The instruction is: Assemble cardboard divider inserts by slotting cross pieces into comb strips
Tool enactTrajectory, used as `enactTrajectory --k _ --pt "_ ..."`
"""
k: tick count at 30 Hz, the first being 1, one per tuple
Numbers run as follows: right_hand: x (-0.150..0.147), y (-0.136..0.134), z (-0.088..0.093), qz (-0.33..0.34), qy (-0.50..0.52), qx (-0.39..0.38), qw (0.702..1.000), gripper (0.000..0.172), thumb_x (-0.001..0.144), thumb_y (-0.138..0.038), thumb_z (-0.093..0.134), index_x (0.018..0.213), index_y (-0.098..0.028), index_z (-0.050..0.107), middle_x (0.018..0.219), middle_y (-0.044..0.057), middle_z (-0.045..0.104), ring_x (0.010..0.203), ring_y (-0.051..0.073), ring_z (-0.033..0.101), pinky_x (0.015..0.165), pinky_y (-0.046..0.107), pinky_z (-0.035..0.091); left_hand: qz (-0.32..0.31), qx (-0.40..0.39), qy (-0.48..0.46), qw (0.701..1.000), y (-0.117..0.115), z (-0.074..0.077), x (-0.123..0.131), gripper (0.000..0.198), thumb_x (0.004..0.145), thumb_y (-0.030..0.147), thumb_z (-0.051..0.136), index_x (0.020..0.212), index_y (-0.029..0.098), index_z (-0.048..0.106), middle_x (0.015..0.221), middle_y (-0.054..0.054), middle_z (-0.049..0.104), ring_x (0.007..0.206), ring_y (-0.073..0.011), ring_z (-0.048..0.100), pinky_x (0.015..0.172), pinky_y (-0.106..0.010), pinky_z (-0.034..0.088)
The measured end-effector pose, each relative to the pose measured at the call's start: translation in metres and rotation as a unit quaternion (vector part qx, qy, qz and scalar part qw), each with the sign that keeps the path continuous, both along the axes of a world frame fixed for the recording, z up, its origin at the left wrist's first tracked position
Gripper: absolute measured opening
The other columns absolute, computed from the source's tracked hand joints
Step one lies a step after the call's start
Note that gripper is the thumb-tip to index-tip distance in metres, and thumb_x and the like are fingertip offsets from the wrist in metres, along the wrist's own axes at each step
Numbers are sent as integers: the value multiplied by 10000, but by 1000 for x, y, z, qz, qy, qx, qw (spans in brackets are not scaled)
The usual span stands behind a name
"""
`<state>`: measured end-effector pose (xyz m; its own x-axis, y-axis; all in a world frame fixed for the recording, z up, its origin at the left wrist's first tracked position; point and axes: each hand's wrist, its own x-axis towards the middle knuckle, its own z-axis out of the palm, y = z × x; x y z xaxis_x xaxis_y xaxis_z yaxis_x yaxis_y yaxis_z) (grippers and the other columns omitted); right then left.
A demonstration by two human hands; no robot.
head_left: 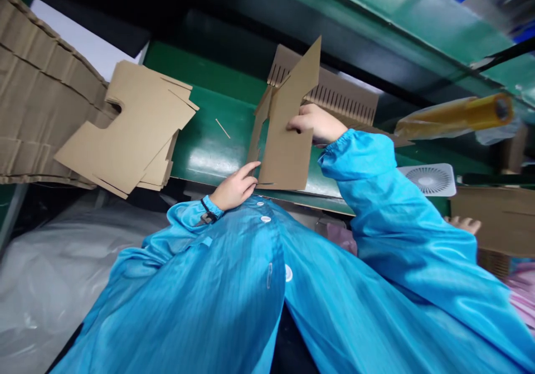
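Firmly, the right hand (312, 124) pinches a die-cut cardboard blank (287, 156); the left hand (234, 187), fingers slightly spread, touches its lower edge.

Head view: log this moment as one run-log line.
brown corrugated cardboard blank | right hand holding it | left hand at its edge | green workbench beneath

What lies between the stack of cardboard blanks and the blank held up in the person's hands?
In the head view, a thin tan sliver lies on the green workbench between the stack of cardboard blanks and the held cardboard blank.
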<state>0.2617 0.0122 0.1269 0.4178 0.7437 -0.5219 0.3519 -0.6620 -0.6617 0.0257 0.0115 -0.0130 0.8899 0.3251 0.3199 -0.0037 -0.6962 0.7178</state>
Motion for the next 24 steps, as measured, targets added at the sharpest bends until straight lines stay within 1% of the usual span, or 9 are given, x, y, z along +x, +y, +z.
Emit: enactTrajectory --k 4,7,11,14,18,21,24 --pt "-13 2 -6 -3 -25 -55 998 232 750 -2 507 583 -163 518 423 -13 462 362 89 410 389 199 379 -2 -3 2 1000 -1 1 0 192 968 165 471 931 129 656 1454 -197 490 1274 -263 576 1056 -421 517" --pt "-18 5 -19 23 -35 -69 997 236 757 -25 504 572 -172 503 386 -10 442 336 101 399 388 221 407 -4 3 5 1000 -1 1 0 191 968 166 472 938 128 657 1456 -201 485 1262 -267 584 1045 -423 526" --pt "-26 11 -42 47 -56 -104 992 239 759 -32 498 569 -176 513 385 11 466 367 139 485 449 257 501 -6 28 -13 1000 -1 0 0 200 969 157 460 936 110 651 1440 -233 485 1266 -283 579 1025 -418 538" --pt "-32 12 -51 72 -52 -121 989 264 777 -30 465 565 -177 520 399 30 492 421 170 564 514 276 553 -8 33 -12 999 -1 -2 0 192 965 149 462 934 116 649 1450 -228 474 1278 -286 569 1035 -422 532" --pt "-33 13 -52 83 -63 -139 985 275 795 -30 432 581 -154 552 411 51 508 464 193 609 562 295 580 -3 39 -4 999 -3 -4 1 188 961 140 460 948 121 647 1455 -218 473 1295 -288 555 1043 -427 530" --pt "-32 13 -50 75 -65 -137 986 273 810 -36 418 611 -138 575 427 59 526 454 187 605 563 295 580 0 45 -4 999 -4 -5 1 188 959 135 457 950 114 644 1447 -226 478 1302 -291 549 1037 -421 535" --pt "-32 14 -51 71 -57 -129 987 273 806 -34 417 616 -135 586 430 66 538 430 182 585 548 303 574 0 39 6 999 -4 -4 1 172 953 131 470 957 128 642 1461 -206 472 1317 -278 537 1050 -420 527"
